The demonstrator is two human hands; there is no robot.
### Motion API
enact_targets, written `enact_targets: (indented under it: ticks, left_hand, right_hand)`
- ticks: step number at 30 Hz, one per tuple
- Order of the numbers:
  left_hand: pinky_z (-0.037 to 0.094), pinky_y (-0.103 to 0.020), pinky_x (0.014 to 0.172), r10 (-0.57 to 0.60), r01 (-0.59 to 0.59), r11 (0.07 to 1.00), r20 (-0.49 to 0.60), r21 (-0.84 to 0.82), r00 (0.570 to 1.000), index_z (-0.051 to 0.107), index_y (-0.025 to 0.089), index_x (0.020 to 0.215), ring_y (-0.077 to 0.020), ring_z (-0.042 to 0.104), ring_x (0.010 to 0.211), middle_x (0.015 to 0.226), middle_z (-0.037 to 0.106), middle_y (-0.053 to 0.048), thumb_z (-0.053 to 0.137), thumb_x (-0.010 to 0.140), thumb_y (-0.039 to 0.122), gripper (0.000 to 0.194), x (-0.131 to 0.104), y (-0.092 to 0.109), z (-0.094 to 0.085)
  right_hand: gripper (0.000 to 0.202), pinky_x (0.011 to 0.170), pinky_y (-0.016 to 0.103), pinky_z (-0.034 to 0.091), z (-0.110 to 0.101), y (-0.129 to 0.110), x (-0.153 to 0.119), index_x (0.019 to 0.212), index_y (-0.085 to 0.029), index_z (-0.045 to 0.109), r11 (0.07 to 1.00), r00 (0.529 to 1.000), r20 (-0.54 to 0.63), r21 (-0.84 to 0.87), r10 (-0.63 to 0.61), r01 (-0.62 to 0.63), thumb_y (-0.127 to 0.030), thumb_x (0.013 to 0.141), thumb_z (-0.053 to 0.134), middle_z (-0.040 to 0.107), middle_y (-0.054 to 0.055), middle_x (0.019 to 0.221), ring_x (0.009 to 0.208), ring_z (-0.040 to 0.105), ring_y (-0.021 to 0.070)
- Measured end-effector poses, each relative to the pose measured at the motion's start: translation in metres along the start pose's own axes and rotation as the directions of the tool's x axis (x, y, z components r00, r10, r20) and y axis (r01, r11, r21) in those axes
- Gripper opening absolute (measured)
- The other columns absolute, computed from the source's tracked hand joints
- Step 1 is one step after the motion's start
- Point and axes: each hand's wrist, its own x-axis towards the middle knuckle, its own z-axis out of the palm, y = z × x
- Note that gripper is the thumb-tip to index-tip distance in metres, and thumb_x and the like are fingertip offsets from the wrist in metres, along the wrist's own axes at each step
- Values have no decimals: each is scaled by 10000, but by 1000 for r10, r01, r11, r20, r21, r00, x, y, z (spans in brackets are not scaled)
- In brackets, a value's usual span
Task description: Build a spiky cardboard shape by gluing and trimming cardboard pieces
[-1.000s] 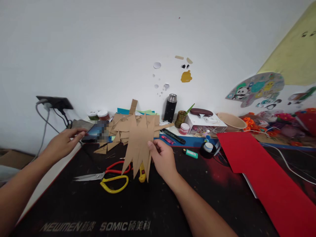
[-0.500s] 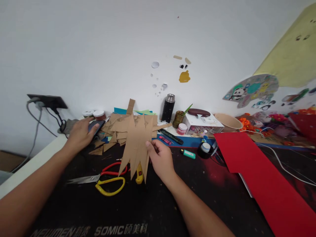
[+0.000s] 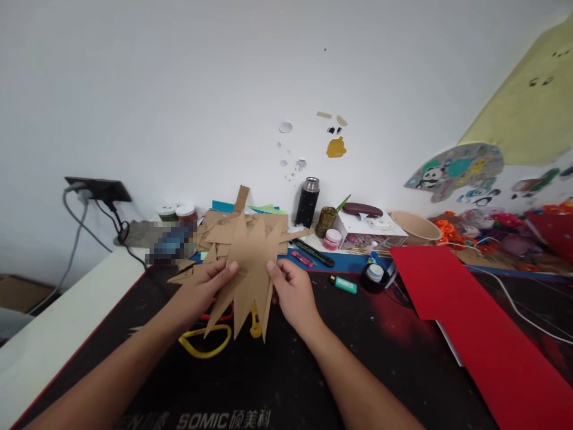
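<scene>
Both sides of the flat, light-brown cardboard piece with jagged ends (image 3: 252,257) are gripped: the left hand (image 3: 203,289) pinches its left edge, thumb on the front face, and the right hand (image 3: 295,292) closes narrowly on the right edge.

Progress, as judged: the outline seems largely cut, with long points at top and bottom. The scissors with red and yellow handles (image 3: 206,355) lie unheld, partly under the left forearm; a yellow-bodied tool (image 3: 255,328) shows beneath the lower points, also unheld. Whether any trimming remains: cannot tell.

Appearance: plain, uncoloured, roughly upright to the view, points uneven in length and sharp-tipped. A second edge shows along the lower right; layer or fold, not determinable.

Location: in front of a heap of brown cardboard scraps (image 3: 215,232), above the black printed mat (image 3: 286,382). Large red sheet (image 3: 474,334) well apart, to the right.
</scene>
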Motion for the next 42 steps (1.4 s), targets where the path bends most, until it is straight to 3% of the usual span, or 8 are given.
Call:
enact_targets:
  ticks: [5,13,23,31,42]
  left_hand:
    - [637,-419,793,-23,23,1000,-69,-9,997,828,218,1054,-297,771,772,961,857,-97,837,776,684,543,-6,-10,2]
    - [631,-422,736,-5,1,999,-104,-37,995,795,202,1050,-328,782,789,968,854,-104,856,723,708,605,-10,-15,5]
    - [610,-402,745,46,-50,999,-189,-15,981,788,194,1040,-342,778,854,997,849,-115,846,710,729,631,-9,-16,4]
    - [606,-390,703,46,-44,999,-195,12,980,791,199,1057,-340,777,834,956,847,-110,833,716,741,642,-8,-20,5]
    - [602,-399,688,10,-16,1000,-195,-25,981,780,207,981,-331,767,772,881,837,-98,860,640,764,658,-11,-11,14]
  right_hand:
    - [482,444,253,396,3,4,-3,757,-231,561,998,999,36,-68,17,-14,-669,940,647,493,-53,596,475,487,131]
    - [493,440,239,373,4,7,-4,748,-231,526,995,996,87,-93,35,-27,-666,950,639,480,-61,585,459,488,123]
    - [444,563,265,447,10,10,-10,821,-199,642,992,991,137,-128,6,11,-617,969,641,625,3,722,624,560,159]
    - [379,819,376,577,13,10,-10,999,-219,759,999,985,169,-27,-26,31,-583,973,660,780,54,934,851,719,237]
    - [439,828,379,582,14,11,-10,1031,-209,780,999,986,169,46,-1,-6,-630,956,682,799,73,981,879,739,248]
